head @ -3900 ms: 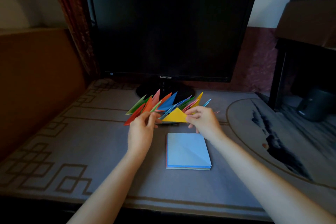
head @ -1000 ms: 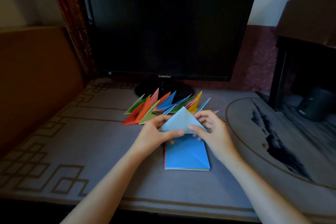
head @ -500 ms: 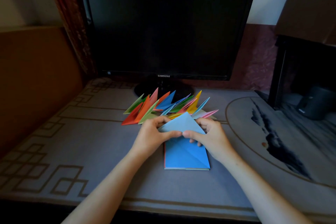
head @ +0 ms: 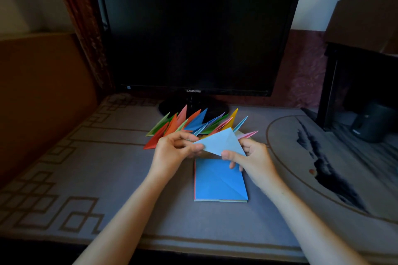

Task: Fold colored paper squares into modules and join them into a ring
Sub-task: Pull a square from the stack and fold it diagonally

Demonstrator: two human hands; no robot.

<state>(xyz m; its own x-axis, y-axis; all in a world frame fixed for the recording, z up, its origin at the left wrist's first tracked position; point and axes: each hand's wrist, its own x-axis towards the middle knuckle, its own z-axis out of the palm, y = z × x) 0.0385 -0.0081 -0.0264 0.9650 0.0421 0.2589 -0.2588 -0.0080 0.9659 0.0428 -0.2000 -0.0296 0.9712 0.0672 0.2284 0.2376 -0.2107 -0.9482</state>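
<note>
A light blue paper (head: 221, 142) folded into a triangle hangs above the table between both hands. My left hand (head: 172, 150) pinches its left corner. My right hand (head: 252, 159) pinches its lower right edge with thumb on top. Below lies a stack of paper squares (head: 217, 183), a blue creased sheet on top. Behind my hands, a fan of folded modules (head: 189, 123) in green, orange, red, blue, yellow and pink lies on the table.
A black monitor (head: 193, 34) on its stand rises just behind the modules. The grey patterned tablecloth (head: 90, 170) covers the table. A dark shelf unit (head: 361, 84) with a small black speaker (head: 374, 122) stands at the right. A brown panel (head: 38, 97) borders the left.
The yellow module went into the fan. Both hands took the top light blue sheet from the stack and folded it into a triangle, now lifted slightly higher and tilted.
</note>
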